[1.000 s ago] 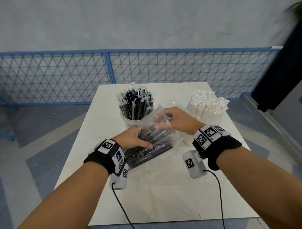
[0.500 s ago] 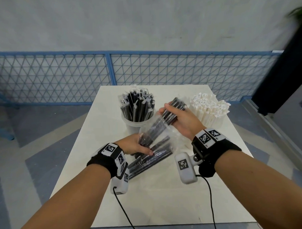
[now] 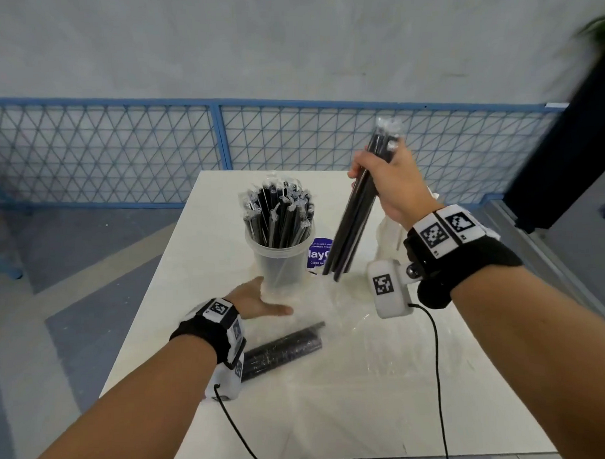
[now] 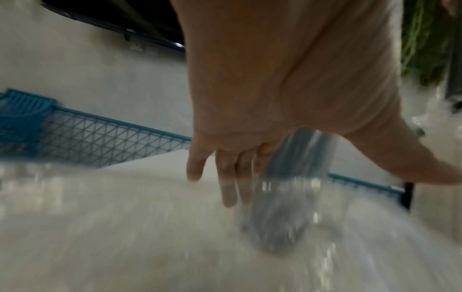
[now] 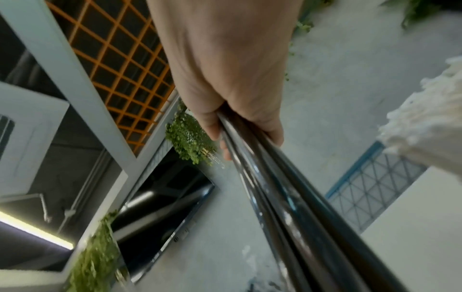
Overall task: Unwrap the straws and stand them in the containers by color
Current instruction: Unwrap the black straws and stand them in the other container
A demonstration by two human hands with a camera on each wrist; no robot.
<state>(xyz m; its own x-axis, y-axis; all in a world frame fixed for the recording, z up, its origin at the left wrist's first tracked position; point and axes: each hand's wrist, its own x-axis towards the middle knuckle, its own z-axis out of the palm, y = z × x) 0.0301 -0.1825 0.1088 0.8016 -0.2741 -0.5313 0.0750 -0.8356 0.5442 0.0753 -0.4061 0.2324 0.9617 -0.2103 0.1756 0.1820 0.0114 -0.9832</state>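
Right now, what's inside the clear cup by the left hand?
The clear cup holds black straws standing upright, many still in clear wrappers. Their lower ends blur behind the frosted wall.

On the tabletop [image 3: 334, 400] a cup [image 3: 283, 264] holds upright straws [image 3: 280, 213]. The left hand [image 3: 259, 299] is just before it; a straw bundle [image 3: 354, 217] hangs right of it; more straws [image 3: 284, 350] lie nearer.
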